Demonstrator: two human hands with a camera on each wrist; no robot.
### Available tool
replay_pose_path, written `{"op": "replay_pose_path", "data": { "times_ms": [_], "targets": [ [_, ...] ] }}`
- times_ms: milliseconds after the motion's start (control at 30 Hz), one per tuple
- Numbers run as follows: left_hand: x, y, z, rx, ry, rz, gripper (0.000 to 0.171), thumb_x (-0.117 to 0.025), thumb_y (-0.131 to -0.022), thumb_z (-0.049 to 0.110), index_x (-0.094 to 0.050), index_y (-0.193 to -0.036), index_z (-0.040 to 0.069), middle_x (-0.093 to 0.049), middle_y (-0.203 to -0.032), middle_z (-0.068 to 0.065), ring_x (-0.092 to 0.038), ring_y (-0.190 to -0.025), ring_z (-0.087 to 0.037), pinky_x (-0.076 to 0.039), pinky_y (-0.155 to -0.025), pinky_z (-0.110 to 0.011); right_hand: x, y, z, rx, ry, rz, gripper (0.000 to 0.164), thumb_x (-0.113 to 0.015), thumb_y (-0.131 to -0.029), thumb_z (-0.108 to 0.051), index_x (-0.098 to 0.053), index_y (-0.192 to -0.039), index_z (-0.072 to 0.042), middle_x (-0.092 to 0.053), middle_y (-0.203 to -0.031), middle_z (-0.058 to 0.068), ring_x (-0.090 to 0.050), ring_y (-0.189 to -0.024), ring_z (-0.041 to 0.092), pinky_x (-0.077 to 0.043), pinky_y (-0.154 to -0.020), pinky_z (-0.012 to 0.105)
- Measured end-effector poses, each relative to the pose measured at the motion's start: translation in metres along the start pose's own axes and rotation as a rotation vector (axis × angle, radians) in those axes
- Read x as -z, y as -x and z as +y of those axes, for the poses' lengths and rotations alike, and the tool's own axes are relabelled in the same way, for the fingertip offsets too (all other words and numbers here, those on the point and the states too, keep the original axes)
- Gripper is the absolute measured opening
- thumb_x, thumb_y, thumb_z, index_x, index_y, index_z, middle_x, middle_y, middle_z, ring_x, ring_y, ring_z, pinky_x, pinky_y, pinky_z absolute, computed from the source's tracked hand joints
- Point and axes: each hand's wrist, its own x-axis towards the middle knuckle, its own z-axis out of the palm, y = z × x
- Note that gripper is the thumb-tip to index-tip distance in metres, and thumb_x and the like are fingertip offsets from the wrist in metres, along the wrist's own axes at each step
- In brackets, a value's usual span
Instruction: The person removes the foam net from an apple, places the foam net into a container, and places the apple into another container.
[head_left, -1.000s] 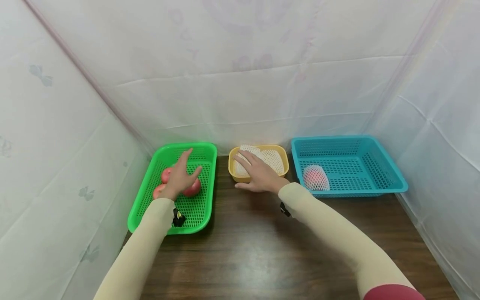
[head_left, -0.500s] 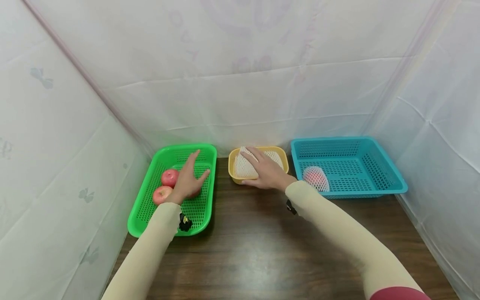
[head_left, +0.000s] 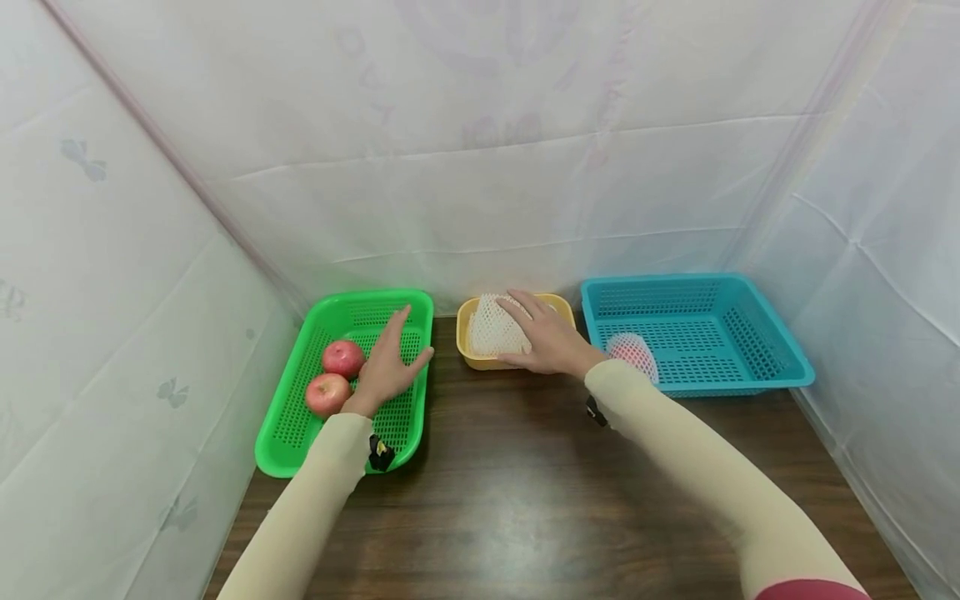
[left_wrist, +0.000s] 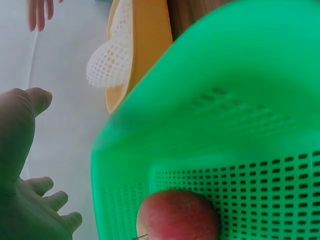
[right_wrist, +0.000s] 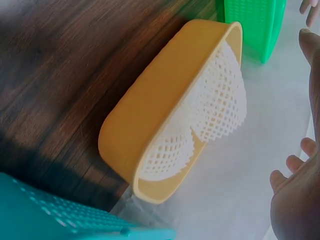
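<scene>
Apples (head_left: 327, 394) in the green basket (head_left: 279, 465), two of them showing from the head camera, side by side and just to the left of the left grip (head_left: 384, 367). That grip hovers over the basket, thumb out wide, fingers spread, released; the left wrist view shows a gap between it and an apple down inside the green wall.

Across to the right grip (head_left: 553, 340), and it hangs over the yellow basket (head_left: 483, 363), fingers parted, holding nothing. White foam nets (head_left: 497, 327) lie below it, one poking up past the rim, and the right wrist view shows the fingers apart from them. Further right, a net-wrapped apple (head_left: 632, 354) sits in the near left corner of the blue basket (head_left: 697, 342).

Under it all, a dark wood-grain bench (head_left: 510, 483) with a soft sheen of light. White sheeting (head_left: 480, 200) rises behind and on both sides, faint mauve print at the back, grey bows on the left. Cream sleeves (head_left: 296, 533) reach in from below.
</scene>
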Motion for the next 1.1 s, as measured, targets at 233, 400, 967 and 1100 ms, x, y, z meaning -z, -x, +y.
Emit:
{"op": "replay_pose_path", "data": {
  "times_ms": [233,400,967,1100],
  "targets": [
    [-0.009,-0.001,0.012,-0.032,0.030,0.004,0.086,-0.066,-0.092,0.036,-0.014,-0.156,0.011,-0.020,-0.159,-0.016,-0.021,-0.145,-0.035,-0.025,-0.112,-0.057,0.006,0.007,0.012,-0.037,-0.005,-0.006,0.097,-0.062,-0.082,-0.067,-0.018,-0.157,-0.022,-0.019,-0.160,0.009,-0.020,-0.145,0.028,-0.033,-0.110,0.051],
    [-0.015,-0.001,0.024,-0.044,0.035,-0.009,0.087,-0.065,-0.092,0.039,-0.013,-0.156,0.012,-0.017,-0.160,-0.016,-0.018,-0.146,-0.034,-0.023,-0.113,-0.055,0.009,0.010,0.021,-0.048,-0.006,0.005,0.094,-0.065,-0.083,-0.062,-0.019,-0.156,-0.025,-0.020,-0.159,0.011,-0.023,-0.144,0.030,-0.033,-0.109,0.054],
    [-0.039,-0.001,0.042,-0.082,-0.011,-0.030,0.088,-0.065,-0.091,0.044,-0.016,-0.155,0.011,-0.023,-0.158,-0.012,-0.025,-0.144,-0.030,-0.026,-0.114,-0.050,0.022,0.023,0.051,-0.075,0.012,-0.028,0.091,-0.062,-0.085,-0.063,-0.022,-0.156,-0.022,-0.017,-0.160,0.012,-0.023,-0.144,0.035,-0.029,-0.109,0.058],
    [-0.044,-0.003,0.047,-0.095,-0.002,-0.022,0.088,-0.066,-0.090,0.044,-0.017,-0.155,0.010,-0.025,-0.158,-0.011,-0.027,-0.143,-0.030,-0.026,-0.114,-0.049,0.027,0.026,0.057,-0.089,0.037,-0.044,0.090,-0.058,-0.086,-0.064,-0.019,-0.156,-0.023,-0.018,-0.160,0.013,-0.022,-0.144,0.037,-0.030,-0.109,0.059]
  ]
}}
